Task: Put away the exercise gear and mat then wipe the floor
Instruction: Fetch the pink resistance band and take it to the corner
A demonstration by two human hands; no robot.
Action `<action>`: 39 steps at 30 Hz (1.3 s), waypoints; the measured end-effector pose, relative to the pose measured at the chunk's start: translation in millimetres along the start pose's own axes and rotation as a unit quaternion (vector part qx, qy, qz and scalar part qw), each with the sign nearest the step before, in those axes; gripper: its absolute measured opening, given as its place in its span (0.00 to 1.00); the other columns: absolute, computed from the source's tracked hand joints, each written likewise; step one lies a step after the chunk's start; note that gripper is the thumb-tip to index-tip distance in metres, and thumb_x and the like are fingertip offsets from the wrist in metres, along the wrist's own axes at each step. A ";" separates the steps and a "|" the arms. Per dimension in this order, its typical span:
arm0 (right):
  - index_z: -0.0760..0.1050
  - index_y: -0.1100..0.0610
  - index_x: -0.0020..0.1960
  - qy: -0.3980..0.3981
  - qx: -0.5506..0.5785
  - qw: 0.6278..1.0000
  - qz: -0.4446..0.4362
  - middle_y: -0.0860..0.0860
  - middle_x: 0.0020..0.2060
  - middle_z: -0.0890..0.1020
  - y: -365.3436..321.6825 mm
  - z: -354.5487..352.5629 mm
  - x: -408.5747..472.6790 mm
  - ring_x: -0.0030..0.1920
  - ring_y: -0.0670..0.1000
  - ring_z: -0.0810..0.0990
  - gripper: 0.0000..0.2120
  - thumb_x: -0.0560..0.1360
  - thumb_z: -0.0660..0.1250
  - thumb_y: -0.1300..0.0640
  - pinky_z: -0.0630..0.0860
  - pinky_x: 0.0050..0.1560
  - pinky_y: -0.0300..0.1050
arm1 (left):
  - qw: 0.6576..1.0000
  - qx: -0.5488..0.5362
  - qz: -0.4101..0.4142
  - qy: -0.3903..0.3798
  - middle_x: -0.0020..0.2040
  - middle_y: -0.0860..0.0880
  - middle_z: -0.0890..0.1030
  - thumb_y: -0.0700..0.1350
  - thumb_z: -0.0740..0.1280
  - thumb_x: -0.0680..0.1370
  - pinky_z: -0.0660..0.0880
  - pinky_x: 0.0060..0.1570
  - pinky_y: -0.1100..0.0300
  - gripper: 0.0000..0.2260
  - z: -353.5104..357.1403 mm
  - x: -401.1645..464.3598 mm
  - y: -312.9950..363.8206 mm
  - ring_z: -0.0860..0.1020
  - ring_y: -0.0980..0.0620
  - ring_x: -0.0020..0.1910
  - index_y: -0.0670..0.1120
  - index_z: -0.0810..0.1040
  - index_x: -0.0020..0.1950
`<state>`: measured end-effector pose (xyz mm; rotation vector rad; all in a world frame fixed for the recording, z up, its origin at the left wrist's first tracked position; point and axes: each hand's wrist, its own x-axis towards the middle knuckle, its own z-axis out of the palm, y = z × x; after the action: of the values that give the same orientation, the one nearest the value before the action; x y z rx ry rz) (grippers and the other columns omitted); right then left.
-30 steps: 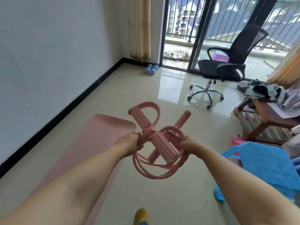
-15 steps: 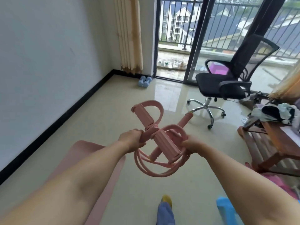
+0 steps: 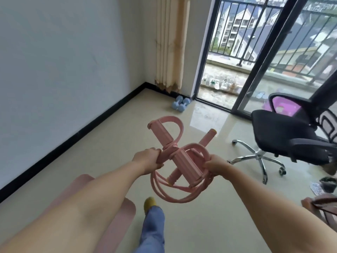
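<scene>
Both hands are clamped on the pink pedal resistance band, carried at chest height.

Nearest, at 7 o'clock, the mat lies unrolled. The left hand and right hand are curled round tubes and straps; loops should be kept bundled. Dumbbells sit at 12 o'clock.

I'm looking at a glossy tile floor, white wall, office chair, and daylight coming through the balcony door.
</scene>
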<state>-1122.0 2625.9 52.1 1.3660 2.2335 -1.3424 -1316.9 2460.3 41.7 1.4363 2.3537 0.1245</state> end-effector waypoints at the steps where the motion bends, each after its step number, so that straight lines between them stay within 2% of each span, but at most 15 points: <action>1: 0.76 0.63 0.51 -0.005 0.004 1.000 -0.004 0.55 0.37 0.79 -14.5 -6.4 23.9 0.35 0.53 0.78 0.12 0.71 0.58 0.67 0.79 0.40 0.47 | 1.000 -0.001 -0.005 0.000 0.55 0.49 0.76 0.55 0.65 0.75 0.74 0.47 0.54 0.15 -8.4 23.5 -11.3 0.77 0.47 0.53 0.50 0.72 0.58; 7: 0.76 0.62 0.51 -0.011 0.029 0.999 -0.010 0.55 0.38 0.79 -102.1 -54.1 148.0 0.38 0.54 0.79 0.13 0.70 0.59 0.68 0.79 0.44 0.48 | 1.000 -0.003 -0.012 -0.009 0.55 0.49 0.77 0.55 0.66 0.75 0.73 0.47 0.54 0.15 -75.7 159.4 -69.3 0.77 0.47 0.53 0.50 0.72 0.58; 10: 0.76 0.61 0.49 0.000 0.037 0.999 -0.001 0.54 0.37 0.78 -134.3 -75.5 200.1 0.37 0.53 0.78 0.11 0.71 0.59 0.67 0.78 0.42 0.47 | 1.000 -0.013 -0.008 -0.006 0.55 0.49 0.77 0.55 0.66 0.75 0.73 0.46 0.55 0.14 -106.5 218.5 -87.6 0.77 0.47 0.52 0.50 0.73 0.57; 16: 0.77 0.62 0.51 -0.025 0.019 0.999 0.019 0.56 0.39 0.80 -186.4 -111.2 317.1 0.40 0.55 0.80 0.12 0.71 0.59 0.66 0.80 0.48 0.51 | 0.999 -0.009 -0.018 -0.029 0.54 0.49 0.77 0.55 0.66 0.74 0.74 0.47 0.55 0.15 -133.4 331.9 -125.3 0.77 0.47 0.52 0.50 0.73 0.57; 24: 0.77 0.64 0.53 -0.044 0.020 0.999 0.007 0.57 0.41 0.79 -268.0 -184.1 511.4 0.40 0.55 0.79 0.14 0.71 0.58 0.67 0.80 0.47 0.50 | 0.999 -0.011 -0.047 -0.021 0.53 0.49 0.77 0.55 0.65 0.75 0.71 0.43 0.56 0.14 -193.7 525.8 -175.7 0.77 0.47 0.51 0.50 0.73 0.56; 28: 0.76 0.63 0.53 -0.061 0.007 0.998 0.001 0.56 0.42 0.79 -316.7 -226.3 592.8 0.40 0.53 0.79 0.13 0.72 0.57 0.68 0.80 0.40 0.44 | 0.998 -0.019 -0.064 -0.011 0.52 0.50 0.77 0.55 0.65 0.75 0.68 0.40 0.57 0.12 -236.7 604.9 -194.0 0.77 0.47 0.49 0.49 0.73 0.54; 33: 0.77 0.64 0.53 -0.058 -0.017 0.998 0.001 0.58 0.44 0.80 -366.3 -260.6 693.2 0.44 0.55 0.80 0.12 0.73 0.60 0.64 0.80 0.49 0.50 | 0.996 -0.035 -0.082 -0.018 0.54 0.48 0.77 0.55 0.65 0.76 0.68 0.41 0.58 0.13 -267.6 703.4 -227.7 0.77 0.46 0.50 0.49 0.72 0.55; 35: 0.77 0.64 0.53 -0.056 -0.017 0.998 0.013 0.58 0.43 0.80 -379.0 -267.3 732.4 0.44 0.55 0.81 0.12 0.72 0.61 0.62 0.80 0.50 0.51 | 0.996 -0.041 -0.077 -0.029 0.54 0.48 0.77 0.54 0.64 0.76 0.69 0.42 0.57 0.13 -273.9 746.4 -242.1 0.77 0.46 0.52 0.48 0.72 0.56; 39: 0.76 0.62 0.53 -0.058 0.009 0.997 0.057 0.60 0.49 0.82 -404.8 -275.8 814.2 0.50 0.57 0.82 0.12 0.72 0.61 0.61 0.81 0.50 0.53 | 0.995 -0.052 -0.064 -0.053 0.53 0.48 0.77 0.53 0.64 0.77 0.70 0.44 0.57 0.12 -288.1 834.6 -277.4 0.78 0.46 0.51 0.47 0.71 0.55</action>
<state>-1817.4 3269.9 -14.8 1.3624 2.0415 -1.3693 -1992.9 3091.4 6.5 1.2093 2.3089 0.1306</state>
